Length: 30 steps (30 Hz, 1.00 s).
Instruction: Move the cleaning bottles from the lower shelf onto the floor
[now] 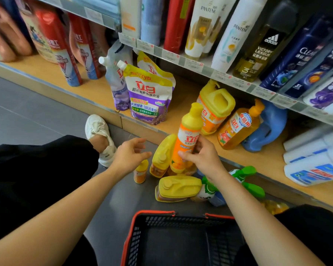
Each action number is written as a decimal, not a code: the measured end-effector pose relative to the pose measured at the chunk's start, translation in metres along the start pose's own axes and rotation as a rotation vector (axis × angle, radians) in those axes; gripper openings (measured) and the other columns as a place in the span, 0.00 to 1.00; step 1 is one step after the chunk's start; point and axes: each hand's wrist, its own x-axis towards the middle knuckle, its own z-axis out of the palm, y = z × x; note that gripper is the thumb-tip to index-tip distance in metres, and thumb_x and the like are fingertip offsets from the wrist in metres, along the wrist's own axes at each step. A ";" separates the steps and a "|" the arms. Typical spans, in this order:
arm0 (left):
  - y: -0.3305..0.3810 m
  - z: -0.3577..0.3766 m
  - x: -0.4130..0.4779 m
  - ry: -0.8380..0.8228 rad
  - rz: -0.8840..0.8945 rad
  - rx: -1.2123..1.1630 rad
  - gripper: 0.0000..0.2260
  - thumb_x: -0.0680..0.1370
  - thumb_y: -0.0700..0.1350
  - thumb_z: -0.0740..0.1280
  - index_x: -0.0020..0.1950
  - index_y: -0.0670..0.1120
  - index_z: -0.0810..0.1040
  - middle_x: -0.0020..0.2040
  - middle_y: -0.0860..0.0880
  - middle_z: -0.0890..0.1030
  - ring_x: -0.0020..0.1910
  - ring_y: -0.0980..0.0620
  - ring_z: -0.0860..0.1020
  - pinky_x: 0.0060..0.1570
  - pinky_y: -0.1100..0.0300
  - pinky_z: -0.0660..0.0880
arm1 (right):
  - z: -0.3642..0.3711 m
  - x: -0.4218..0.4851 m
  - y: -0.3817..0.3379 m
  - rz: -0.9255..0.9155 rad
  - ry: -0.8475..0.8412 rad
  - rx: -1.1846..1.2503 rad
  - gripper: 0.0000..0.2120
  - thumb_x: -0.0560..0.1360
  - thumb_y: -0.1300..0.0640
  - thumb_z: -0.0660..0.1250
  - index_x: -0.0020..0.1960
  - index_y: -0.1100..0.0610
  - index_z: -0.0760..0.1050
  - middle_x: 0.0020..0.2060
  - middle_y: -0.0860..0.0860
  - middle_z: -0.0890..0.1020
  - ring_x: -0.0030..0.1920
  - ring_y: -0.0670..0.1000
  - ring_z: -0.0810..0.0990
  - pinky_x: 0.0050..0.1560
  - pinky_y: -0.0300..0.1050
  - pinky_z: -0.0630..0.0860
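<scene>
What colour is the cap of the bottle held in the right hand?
Yellow cap on an orange bottle; head view.

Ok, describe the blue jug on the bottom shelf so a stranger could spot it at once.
Find the wooden bottom shelf, beneath the shampoo rack. Right of the orange pump bottle stands the blue jug. Its neighbours are orange, yellow or white; it alone is solid blue.
</scene>
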 end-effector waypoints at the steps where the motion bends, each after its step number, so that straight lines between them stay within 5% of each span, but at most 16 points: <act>1: -0.011 0.001 0.002 0.000 -0.030 0.066 0.27 0.74 0.47 0.77 0.71 0.47 0.75 0.60 0.48 0.82 0.60 0.47 0.80 0.60 0.47 0.79 | -0.001 0.005 -0.002 0.004 0.035 0.028 0.24 0.66 0.54 0.81 0.58 0.44 0.77 0.56 0.47 0.84 0.57 0.47 0.83 0.61 0.56 0.80; 6: -0.035 -0.003 0.014 -0.114 -0.063 0.268 0.28 0.74 0.49 0.77 0.73 0.48 0.74 0.68 0.48 0.79 0.62 0.47 0.79 0.62 0.51 0.76 | -0.006 0.048 -0.015 -0.091 0.205 0.001 0.26 0.64 0.57 0.81 0.59 0.50 0.77 0.53 0.46 0.85 0.54 0.45 0.84 0.54 0.42 0.80; 12: -0.042 0.004 0.020 -0.167 0.020 0.397 0.19 0.76 0.55 0.73 0.65 0.51 0.80 0.59 0.47 0.83 0.59 0.47 0.80 0.57 0.50 0.78 | -0.005 0.130 -0.001 -0.061 0.281 -0.153 0.30 0.65 0.61 0.82 0.64 0.60 0.76 0.60 0.57 0.82 0.60 0.55 0.82 0.63 0.57 0.78; 18: -0.053 0.005 0.024 -0.002 -0.022 0.260 0.13 0.76 0.53 0.73 0.58 0.50 0.82 0.51 0.49 0.84 0.52 0.49 0.81 0.52 0.49 0.79 | 0.023 0.177 0.037 0.000 0.416 -0.237 0.26 0.65 0.56 0.82 0.60 0.59 0.78 0.55 0.55 0.84 0.54 0.52 0.83 0.56 0.44 0.78; 30: -0.063 0.015 0.021 0.070 0.040 0.287 0.13 0.72 0.51 0.77 0.54 0.52 0.80 0.51 0.52 0.79 0.47 0.53 0.80 0.46 0.52 0.78 | 0.031 0.220 0.042 0.059 0.442 -0.223 0.28 0.72 0.53 0.77 0.67 0.60 0.72 0.63 0.56 0.80 0.63 0.55 0.80 0.63 0.49 0.76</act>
